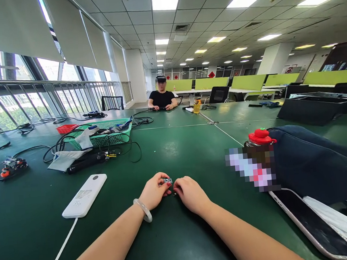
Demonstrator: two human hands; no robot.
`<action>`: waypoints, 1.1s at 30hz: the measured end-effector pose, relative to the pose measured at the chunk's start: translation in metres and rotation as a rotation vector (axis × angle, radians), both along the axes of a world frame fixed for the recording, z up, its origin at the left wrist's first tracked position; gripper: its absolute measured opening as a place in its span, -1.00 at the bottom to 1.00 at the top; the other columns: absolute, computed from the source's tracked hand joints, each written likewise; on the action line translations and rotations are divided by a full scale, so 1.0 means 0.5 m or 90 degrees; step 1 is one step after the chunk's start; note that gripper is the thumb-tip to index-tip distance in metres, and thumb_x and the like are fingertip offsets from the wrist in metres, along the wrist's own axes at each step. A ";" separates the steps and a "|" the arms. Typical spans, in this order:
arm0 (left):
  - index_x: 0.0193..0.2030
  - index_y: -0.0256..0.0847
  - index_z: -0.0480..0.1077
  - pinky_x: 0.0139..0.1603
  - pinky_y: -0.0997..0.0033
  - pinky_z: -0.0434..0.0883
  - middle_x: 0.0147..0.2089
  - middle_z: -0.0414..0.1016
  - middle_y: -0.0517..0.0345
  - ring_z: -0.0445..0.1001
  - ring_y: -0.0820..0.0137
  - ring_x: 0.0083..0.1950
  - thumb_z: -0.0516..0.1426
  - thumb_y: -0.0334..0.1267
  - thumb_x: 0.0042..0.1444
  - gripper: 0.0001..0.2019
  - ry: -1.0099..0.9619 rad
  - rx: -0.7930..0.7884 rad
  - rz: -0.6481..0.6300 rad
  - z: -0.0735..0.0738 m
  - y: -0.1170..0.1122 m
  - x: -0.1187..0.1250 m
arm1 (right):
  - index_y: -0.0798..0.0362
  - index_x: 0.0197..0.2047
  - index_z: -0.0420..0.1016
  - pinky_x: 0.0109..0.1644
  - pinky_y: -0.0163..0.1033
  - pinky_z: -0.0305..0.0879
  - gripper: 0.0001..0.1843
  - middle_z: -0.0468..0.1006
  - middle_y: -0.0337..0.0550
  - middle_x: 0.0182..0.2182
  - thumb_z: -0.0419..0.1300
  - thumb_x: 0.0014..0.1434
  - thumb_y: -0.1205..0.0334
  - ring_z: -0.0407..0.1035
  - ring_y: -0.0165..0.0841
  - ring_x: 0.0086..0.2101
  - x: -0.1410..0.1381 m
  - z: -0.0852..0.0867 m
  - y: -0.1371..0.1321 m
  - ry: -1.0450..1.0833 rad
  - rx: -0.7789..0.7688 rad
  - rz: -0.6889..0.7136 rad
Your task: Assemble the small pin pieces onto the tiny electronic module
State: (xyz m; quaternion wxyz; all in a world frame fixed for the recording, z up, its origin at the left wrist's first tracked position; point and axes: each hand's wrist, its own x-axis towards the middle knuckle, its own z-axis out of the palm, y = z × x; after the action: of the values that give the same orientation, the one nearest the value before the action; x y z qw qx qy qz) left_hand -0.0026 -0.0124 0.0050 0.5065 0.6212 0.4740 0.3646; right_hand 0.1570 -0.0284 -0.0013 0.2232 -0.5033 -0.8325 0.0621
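Observation:
Between the thumb and fingers of my left hand is a small grey rectangular part with dark markings; its kind is too small to tell. A pale bracelet circles that wrist. My right hand is closed close beside it, thumb and fingers pinched together. At its fingertips a tiny dark piece shows, too small to name. Both hands are low over the green table, near its middle.
To the left lie a white power bank with a cable and a small device with an orange part. Beyond stands a green basket with cables and gloves. On the right are a red-lidded bottle, dark bag and phone. A person sits opposite.

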 end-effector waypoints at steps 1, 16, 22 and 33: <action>-0.23 -0.25 0.25 -0.40 0.47 0.39 -0.36 0.42 0.13 0.45 0.48 -0.43 0.10 -0.16 -0.01 -0.75 0.002 0.011 0.006 -0.001 0.002 -0.002 | 0.04 -0.38 0.36 -0.21 -0.31 0.16 -0.88 0.46 -0.20 -0.40 0.03 0.14 0.34 0.27 -0.38 -0.32 0.000 0.001 0.000 0.010 -0.011 -0.007; -0.37 -0.24 0.32 -0.32 0.41 0.37 -0.35 0.51 0.09 0.47 0.38 -0.35 0.22 -0.11 -0.18 -0.71 0.103 0.113 0.038 0.003 -0.001 -0.007 | 0.05 -0.42 0.37 -0.33 -0.35 0.18 -0.90 0.46 -0.25 -0.48 0.06 0.07 0.39 0.31 -0.44 -0.43 0.002 0.002 0.001 0.120 -0.047 -0.012; -0.37 -0.26 0.31 -0.27 0.38 0.37 -0.33 0.51 0.08 0.46 0.38 -0.32 0.24 -0.11 -0.20 -0.69 0.053 0.106 0.042 0.003 0.005 -0.009 | 0.03 -0.21 0.45 -0.10 -0.30 0.21 -0.73 0.49 -0.18 -0.31 -0.04 0.15 0.40 0.32 -0.41 -0.24 0.010 0.007 0.004 0.189 0.008 -0.020; -0.33 -0.32 0.34 -0.40 0.50 0.28 -0.47 0.41 0.17 0.39 0.49 -0.42 0.27 -0.14 -0.21 -0.66 -0.165 -0.041 -0.014 0.030 -0.014 0.008 | -0.01 -0.33 0.49 -0.14 -0.25 0.30 -0.84 0.49 -0.17 -0.34 0.07 0.14 0.26 0.35 -0.38 -0.27 0.006 0.027 -0.017 0.349 0.130 0.013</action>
State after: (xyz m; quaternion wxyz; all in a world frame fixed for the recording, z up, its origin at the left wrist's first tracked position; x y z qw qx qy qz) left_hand 0.0015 -0.0196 0.0201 0.5871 0.5576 0.4089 0.4209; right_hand 0.1598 -0.0367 0.0123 0.4886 -0.4345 -0.7480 0.1136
